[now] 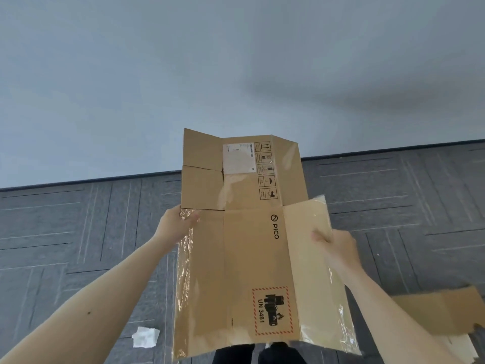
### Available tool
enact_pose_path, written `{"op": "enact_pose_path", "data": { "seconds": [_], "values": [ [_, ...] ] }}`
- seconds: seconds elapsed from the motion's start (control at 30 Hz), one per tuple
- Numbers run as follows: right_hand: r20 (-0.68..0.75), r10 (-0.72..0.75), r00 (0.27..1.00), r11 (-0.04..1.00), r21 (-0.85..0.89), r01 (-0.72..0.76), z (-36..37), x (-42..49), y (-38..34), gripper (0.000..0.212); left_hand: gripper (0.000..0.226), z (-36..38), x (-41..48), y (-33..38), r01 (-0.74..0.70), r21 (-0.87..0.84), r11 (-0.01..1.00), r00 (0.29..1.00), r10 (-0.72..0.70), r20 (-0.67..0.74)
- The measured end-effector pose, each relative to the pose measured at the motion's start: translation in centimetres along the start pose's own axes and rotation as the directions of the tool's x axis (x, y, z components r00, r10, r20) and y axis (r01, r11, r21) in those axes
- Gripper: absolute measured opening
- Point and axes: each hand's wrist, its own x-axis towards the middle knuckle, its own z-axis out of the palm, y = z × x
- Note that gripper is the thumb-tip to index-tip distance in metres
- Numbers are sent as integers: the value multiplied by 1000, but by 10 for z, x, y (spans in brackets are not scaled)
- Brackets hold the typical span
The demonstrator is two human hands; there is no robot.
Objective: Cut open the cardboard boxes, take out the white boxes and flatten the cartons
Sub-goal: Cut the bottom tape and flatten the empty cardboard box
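Observation:
A flattened brown carton (252, 258) with a PICO logo, a UN 3481 label and strips of clear tape hangs in the air in front of me, above the carpet. My left hand (177, 225) grips its left edge near the taped flap. My right hand (334, 245) grips the right flap, thumb on the front face. The carton's far flaps are spread open toward the wall. No white box is in view.
Grey patterned carpet (91, 232) meets a pale blue wall (236, 61). Another flattened carton (441, 311) lies on the floor at the lower right. A crumpled white paper scrap (145, 336) lies at the lower left. Dark shoes (262, 354) show below the carton.

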Motion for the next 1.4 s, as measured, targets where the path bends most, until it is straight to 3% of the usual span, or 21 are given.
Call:
{"op": "enact_pose_path", "data": {
  "seconds": [0.53, 0.73, 1.1, 1.27, 1.4],
  "values": [
    [106, 42, 993, 993, -116, -30, 230, 262, 162, 42, 22, 145, 272, -200, 132, 5, 991, 990, -131, -59],
    [67, 14, 998, 993, -114, -6, 283, 336, 203, 41, 27, 187, 349, -255, 132, 12, 991, 989, -131, -69],
    [85, 11, 996, 994, -110, -2, 344, 417, 229, 35, 29, 222, 439, -292, 127, 78, 989, 984, -116, -135],
    [108, 11, 994, 973, -230, 14, 362, 452, 233, 41, 22, 233, 474, -293, 102, 154, 983, 977, -70, -201],
    [112, 5, 994, 953, -302, 29, 368, 476, 234, 38, 29, 236, 497, -300, 131, 162, 978, 965, -88, -248]
  ]
}}
